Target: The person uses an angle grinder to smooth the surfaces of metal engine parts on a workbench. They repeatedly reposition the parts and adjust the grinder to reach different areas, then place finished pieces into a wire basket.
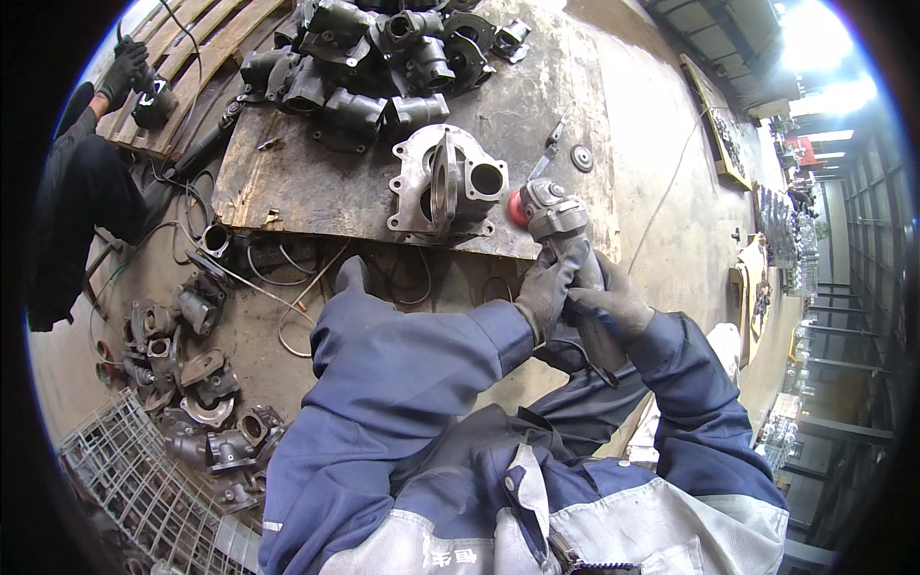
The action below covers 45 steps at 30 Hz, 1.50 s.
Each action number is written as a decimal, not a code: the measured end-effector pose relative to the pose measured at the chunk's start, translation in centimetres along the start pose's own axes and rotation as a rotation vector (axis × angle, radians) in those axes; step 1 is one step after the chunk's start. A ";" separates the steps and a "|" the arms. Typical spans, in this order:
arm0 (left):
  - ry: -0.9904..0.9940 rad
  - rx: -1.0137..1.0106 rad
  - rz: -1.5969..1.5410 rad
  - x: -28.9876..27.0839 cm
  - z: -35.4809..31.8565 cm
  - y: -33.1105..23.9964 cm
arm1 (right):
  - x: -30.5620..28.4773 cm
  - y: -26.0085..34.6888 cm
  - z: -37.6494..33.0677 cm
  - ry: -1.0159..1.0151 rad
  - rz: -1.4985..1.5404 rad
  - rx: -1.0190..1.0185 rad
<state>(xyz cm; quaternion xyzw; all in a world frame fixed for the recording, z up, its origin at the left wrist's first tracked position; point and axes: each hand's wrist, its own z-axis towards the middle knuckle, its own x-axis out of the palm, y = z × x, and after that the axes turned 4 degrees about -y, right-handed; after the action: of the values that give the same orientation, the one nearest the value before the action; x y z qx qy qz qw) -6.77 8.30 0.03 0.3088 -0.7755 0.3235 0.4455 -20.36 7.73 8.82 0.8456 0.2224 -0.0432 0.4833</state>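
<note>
An angle grinder with a red disc at its head is in both my gloved hands, above the near right edge of the wooden board. My left hand is closed around the grinder near its head. Farther back on the body, my right hand is wrapped round it. Left of the disc, apart from it, a grey metal housing casting with flanges and a round bore stands on the board. A loose disc and a flat wrench-like tool lie beyond the grinder.
Dark castings are piled on the board's far side. More castings lie on the floor at left, by a wire mesh basket. Cables run below the board. Another person's gloved hand is near a pallet.
</note>
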 end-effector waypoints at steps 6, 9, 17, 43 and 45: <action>-0.045 0.042 0.031 -0.6 -0.3 0.2 | 0.7 -0.1 0.3 0.021 0.036 -0.020; -0.066 0.053 0.061 -0.7 -0.3 0.3 | 0.7 -0.5 0.2 0.057 0.092 0.029; -0.089 -0.007 0.043 -0.4 -1.7 0.3 | 0.4 -1.0 0.0 0.095 -0.032 -0.043; -0.078 0.227 0.162 0.0 0.9 -1.4 | 0.5 0.4 2.8 -0.003 0.015 -0.062; -0.142 0.177 0.144 0.4 1.9 -2.3 | 0.5 1.1 3.5 -0.006 0.000 -0.081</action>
<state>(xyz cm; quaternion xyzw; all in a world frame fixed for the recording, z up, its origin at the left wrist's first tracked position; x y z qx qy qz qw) -6.14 5.40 0.15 0.3127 -0.7937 0.3991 0.3362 -18.97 4.47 7.65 0.8252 0.2224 -0.0367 0.5179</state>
